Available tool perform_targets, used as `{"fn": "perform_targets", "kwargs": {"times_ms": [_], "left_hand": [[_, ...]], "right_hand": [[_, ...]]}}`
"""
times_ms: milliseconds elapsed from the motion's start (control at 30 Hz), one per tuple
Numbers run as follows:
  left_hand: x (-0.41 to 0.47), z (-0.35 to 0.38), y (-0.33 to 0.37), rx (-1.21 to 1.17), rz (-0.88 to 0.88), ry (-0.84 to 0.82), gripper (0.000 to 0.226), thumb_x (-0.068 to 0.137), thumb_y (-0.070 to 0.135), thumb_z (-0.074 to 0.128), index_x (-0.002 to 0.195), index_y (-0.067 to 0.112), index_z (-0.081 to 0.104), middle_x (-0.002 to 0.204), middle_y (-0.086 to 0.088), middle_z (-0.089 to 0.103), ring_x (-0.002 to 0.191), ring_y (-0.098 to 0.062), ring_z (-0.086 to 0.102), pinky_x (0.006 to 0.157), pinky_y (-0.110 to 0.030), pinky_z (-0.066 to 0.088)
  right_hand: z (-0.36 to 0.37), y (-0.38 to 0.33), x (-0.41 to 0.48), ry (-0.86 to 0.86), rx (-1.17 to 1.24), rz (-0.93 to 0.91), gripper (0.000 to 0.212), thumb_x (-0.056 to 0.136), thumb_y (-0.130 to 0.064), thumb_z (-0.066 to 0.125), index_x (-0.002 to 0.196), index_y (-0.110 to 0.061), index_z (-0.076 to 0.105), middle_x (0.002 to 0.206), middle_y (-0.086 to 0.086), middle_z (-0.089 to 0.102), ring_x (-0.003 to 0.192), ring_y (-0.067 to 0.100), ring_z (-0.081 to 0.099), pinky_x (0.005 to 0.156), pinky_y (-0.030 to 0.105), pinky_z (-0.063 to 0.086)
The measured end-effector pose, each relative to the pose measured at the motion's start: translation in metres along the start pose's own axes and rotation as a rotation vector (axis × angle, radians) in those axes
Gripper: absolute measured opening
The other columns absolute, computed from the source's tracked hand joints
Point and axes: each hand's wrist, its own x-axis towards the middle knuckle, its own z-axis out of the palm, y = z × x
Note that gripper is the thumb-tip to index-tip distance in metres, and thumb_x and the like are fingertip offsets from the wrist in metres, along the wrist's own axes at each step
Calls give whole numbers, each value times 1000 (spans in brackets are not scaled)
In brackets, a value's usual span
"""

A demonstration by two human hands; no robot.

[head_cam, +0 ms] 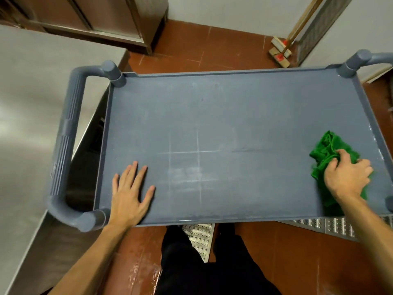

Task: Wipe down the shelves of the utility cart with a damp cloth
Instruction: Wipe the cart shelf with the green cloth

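Two hands on the cart's top shelf (234, 116): the left hand (129, 192) lies flat, fingers spread, near the front-left corner, while the right hand (346, 177) grips the bunched green cloth (327, 150) by the right rim.

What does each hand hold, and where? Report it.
The right hand grips the green cloth by its near, bunched part. The left hand holds nothing, resting flat on the cart's top shelf.

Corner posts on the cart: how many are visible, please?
4: far left post, far right post, near left post, near right post, mostly cut off at the edge.
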Motion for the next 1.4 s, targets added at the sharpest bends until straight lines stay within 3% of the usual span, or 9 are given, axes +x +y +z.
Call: {"fn": "perform_targets", "kwargs": {"times_ms": [400,567,767,867,1033,1300,1400], "left_hand": [[-3,0,-2,-169,0,68,61,98,49,44,150,18,42,163,-4,31,152,-21,23,122,-54,15],[-4,-5,0,-271,-12,175,62,97,37,49,150,7,40,161,-9,33,151,-23,28,122,-54,18],[-25,-7,-11,-438,8,303,58,99,25,44,153,9,30,163,-7,29,151,-25,27,123,-53,17],[-30,-3,-11,-429,59,300,58,98,24,47,150,2,34,162,-11,29,151,-28,28,121,-56,22],[-26,-4,-11,-398,27,301,64,101,34,41,154,2,25,165,-13,20,153,-28,22,124,-52,14],[-32,0,-12,-413,91,324,65,102,42,32,155,4,26,166,-13,19,153,-31,21,123,-56,6],[-36,2,-17,-429,141,330,66,102,45,31,154,5,27,165,-15,19,152,-34,21,122,-56,4]], "right_hand": [[44,-223,-150,-96,141,-500,36,95,-27,54,129,-21,60,123,27,47,111,43,44,86,52,38],[58,-317,-213,-195,117,-739,39,97,-31,48,135,-28,54,128,20,45,113,38,42,88,47,35],[67,-389,-263,-261,30,-964,51,98,-28,41,149,-33,34,127,18,41,110,36,40,87,45,34],[68,-410,-279,-269,-14,-1039,55,98,-25,41,151,-34,29,125,18,41,108,35,41,86,45,34],[68,-423,-278,-299,-66,-1202,50,97,-27,42,143,-47,39,119,13,40,106,34,39,85,44,31],[50,-387,-289,-375,-146,-1474,41,97,-43,40,136,-54,45,126,10,38,114,30,36,91,44,30],[44,-361,-299,-383,-130,-1498,40,94,-32,43,131,-35,58,135,6,40,122,27,37,102,40,26]]}}
